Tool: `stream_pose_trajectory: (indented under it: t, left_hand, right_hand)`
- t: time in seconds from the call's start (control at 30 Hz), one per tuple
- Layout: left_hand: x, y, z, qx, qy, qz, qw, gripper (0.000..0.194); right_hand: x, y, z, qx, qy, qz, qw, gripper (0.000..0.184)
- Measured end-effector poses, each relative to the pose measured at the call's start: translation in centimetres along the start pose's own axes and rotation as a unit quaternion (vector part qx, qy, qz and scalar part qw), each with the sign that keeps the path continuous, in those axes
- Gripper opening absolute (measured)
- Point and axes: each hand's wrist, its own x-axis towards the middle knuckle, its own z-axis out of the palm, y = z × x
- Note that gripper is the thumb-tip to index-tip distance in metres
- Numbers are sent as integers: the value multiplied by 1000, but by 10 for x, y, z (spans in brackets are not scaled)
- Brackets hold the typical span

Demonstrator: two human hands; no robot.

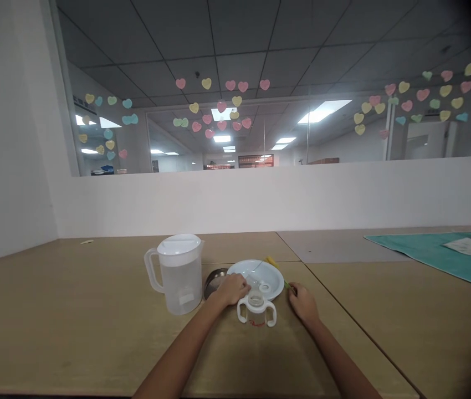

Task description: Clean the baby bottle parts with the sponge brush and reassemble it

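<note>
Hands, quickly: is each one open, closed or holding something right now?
Left hand: at the white dish; its grip cannot be told.
Right hand: closed, holding a thin green stick.

Room light dim, flat, greyish. White light panels (324, 112) beyond the window glass burn out to bright haze; ceiling (244, 27) behind it dull grey. Low wall (260, 202) evenly lit, tabletop (73, 332) muted, faint soft shadow between the forearms (181, 354). Wide-angle stretch at the edges, left side wall (6, 122) leaning. Black blurred vignette down right side. Fine detail soft; red lettering (256, 323) barely legible.
</note>
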Motion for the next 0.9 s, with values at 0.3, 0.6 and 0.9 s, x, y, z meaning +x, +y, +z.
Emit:
stream_pose_trajectory:
  t: [0.3, 0.6, 0.9]
  left_hand:
    - [7, -9, 2, 99, 1, -12, 995, 36]
    - [27, -7, 8, 86, -36, -56, 994, 8]
    - [-7, -2, 1, 13, 87, -48, 995, 40]
  right_hand:
    - [2, 5, 3, 28, 23, 38, 999, 38]
    - [1, 5, -2, 34, 43, 67, 996, 37]
    - [-1, 2, -7, 31, 33, 136, 990, 38]
